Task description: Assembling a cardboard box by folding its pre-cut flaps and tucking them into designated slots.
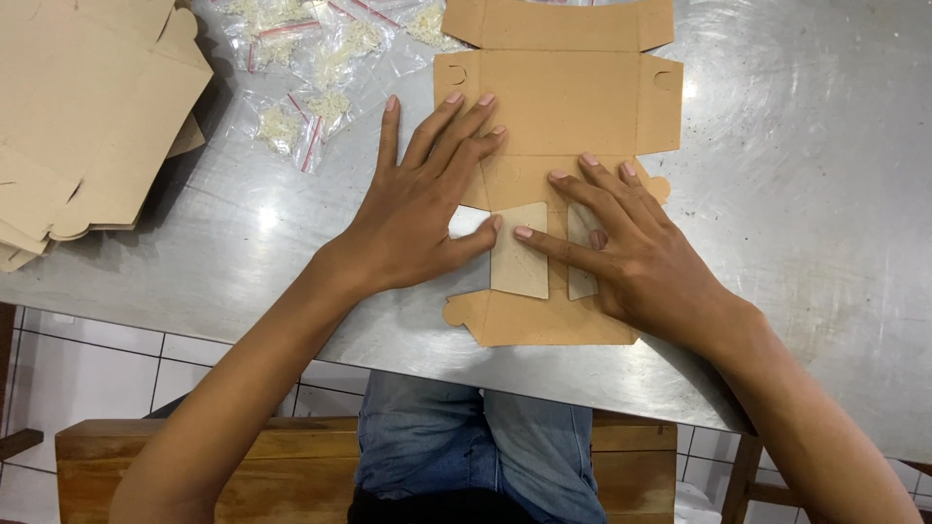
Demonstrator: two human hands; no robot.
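Here both hands lie flat, fingers spread, gripping nothing: the left hand (417,209) and right hand (631,247) press on a flat cardboard box blank (558,107) at centre frame on the steel tabletop (806,194). Small plastic bags (311,58) lie upper left beside stacked blanks (87,116); the right side lies open.

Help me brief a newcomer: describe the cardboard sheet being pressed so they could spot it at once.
On the shiny metal table, look at the near edge in front of the seated person. The flat brown cardboard sheet lies there unfolded, with the left hand and right hand pressing its middle flaps down. Unlike the stack of cardboard sheets at the far left, it lies alone, beside small clear bags.
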